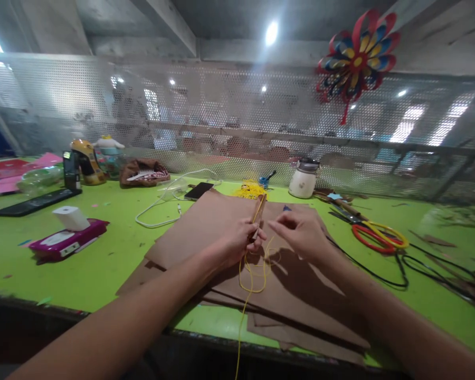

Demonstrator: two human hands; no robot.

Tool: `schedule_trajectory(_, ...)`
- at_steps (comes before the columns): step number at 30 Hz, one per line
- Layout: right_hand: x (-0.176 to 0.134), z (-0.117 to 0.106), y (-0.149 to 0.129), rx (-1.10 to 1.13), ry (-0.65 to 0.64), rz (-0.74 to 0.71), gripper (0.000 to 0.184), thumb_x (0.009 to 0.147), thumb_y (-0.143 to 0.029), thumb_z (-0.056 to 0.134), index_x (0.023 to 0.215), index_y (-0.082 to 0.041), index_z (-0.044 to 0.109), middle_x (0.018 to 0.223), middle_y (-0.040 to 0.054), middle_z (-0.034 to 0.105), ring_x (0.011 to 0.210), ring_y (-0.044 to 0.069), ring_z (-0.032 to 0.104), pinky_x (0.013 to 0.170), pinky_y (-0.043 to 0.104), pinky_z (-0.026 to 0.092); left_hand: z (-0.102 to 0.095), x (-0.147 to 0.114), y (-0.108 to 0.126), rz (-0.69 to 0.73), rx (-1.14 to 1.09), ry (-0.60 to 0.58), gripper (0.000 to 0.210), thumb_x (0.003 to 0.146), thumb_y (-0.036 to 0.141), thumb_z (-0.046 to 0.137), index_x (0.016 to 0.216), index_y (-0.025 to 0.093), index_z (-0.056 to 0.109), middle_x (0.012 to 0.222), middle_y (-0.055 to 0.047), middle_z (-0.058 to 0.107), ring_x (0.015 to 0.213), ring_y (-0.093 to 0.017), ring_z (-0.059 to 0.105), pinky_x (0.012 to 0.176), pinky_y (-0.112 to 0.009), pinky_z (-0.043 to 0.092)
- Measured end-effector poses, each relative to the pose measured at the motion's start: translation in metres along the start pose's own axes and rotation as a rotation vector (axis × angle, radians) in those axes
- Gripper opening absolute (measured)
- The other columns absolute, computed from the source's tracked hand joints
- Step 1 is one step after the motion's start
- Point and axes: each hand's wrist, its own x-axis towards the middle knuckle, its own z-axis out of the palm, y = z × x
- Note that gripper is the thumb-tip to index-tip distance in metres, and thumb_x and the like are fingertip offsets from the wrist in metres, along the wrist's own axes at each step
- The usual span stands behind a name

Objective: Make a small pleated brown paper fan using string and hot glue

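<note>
Above a stack of brown paper sheets (pixel 206 221), my left hand (pixel 241 240) is closed around a narrow brown strip (pixel 260 208) that points upward, with yellow string lying along it. More of the yellow string (pixel 253 290) hangs in loops below that hand and runs down past the table's front edge. To the right, slightly apart, my right hand (pixel 301 235) has its thumb and forefinger pinched together; whatever is between them is too small to make out. A heap of yellow string (pixel 250 189) lies behind the paper.
Scissors with red and yellow handles (pixel 380 237) and a black cable (pixel 383 282) lie to the right. Behind stand a white jar (pixel 303 179) and a dark phone (pixel 198 191). At left are a white cable (pixel 154 226) and a purple power strip (pixel 69 241) with a charger.
</note>
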Motion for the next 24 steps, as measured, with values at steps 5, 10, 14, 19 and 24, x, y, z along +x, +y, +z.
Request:
schedule_trajectory(5, 0.021, -0.010, 0.022, 0.039, 0.211, 0.022, 0.025, 0.072, -0.033, 0.061, 0.087, -0.013, 0.058, 0.075, 0.0067, 0.061, 0.065, 0.016, 0.056, 0.062, 0.031, 0.047, 0.000, -0.002, -0.004, -0.041, 0.080, -0.163, 0.017, 0.086, 0.023, 0.043, 0.075, 0.012, 0.051, 0.048, 0.004, 0.044, 0.037, -0.005, 0.033, 0.040, -0.018, 0.024)
schedule_trajectory(10, 0.025, -0.009, 0.023, -0.007, 0.296, 0.011, 0.027, 0.070, -0.029, 0.061, 0.092, -0.014, 0.056, 0.080, 0.0074, 0.060, 0.070, 0.018, 0.057, 0.065, 0.034, 0.048, -0.004, 0.002, -0.009, -0.014, 0.143, -0.244, 0.021, 0.086, 0.030, 0.046, 0.077, 0.012, 0.053, 0.048, 0.005, 0.043, 0.039, -0.005, 0.033, 0.042, -0.019, 0.024)
schedule_trajectory(14, 0.028, -0.010, 0.021, -0.072, 0.335, 0.005, 0.022, 0.068, -0.025, 0.060, 0.088, -0.014, 0.057, 0.078, 0.0066, 0.059, 0.068, 0.017, 0.055, 0.063, 0.032, 0.046, 0.000, -0.003, -0.005, -0.024, 0.189, -0.276, 0.022, 0.086, 0.030, 0.045, 0.077, 0.012, 0.054, 0.047, 0.004, 0.044, 0.040, -0.006, 0.033, 0.043, -0.020, 0.024)
schedule_trajectory(19, 0.028, -0.012, 0.023, -0.137, 0.354, -0.016, 0.013, 0.068, -0.022, 0.058, 0.080, -0.015, 0.058, 0.074, 0.0051, 0.059, 0.065, 0.016, 0.054, 0.062, 0.031, 0.045, 0.001, -0.004, -0.006, -0.039, 0.224, -0.283, 0.022, 0.086, 0.032, 0.046, 0.079, 0.012, 0.053, 0.052, 0.003, 0.047, 0.042, -0.005, 0.034, 0.042, -0.019, 0.022)
schedule_trajectory(24, 0.027, -0.013, 0.023, -0.141, 0.338, -0.034, 0.008, 0.071, -0.020, 0.054, 0.069, -0.016, 0.061, 0.072, 0.0054, 0.062, 0.066, 0.016, 0.056, 0.062, 0.031, 0.046, -0.002, -0.002, -0.009, -0.039, 0.228, -0.276, 0.021, 0.085, 0.033, 0.048, 0.094, 0.015, 0.050, 0.072, -0.001, 0.057, 0.047, -0.004, 0.038, 0.043, -0.019, 0.021)
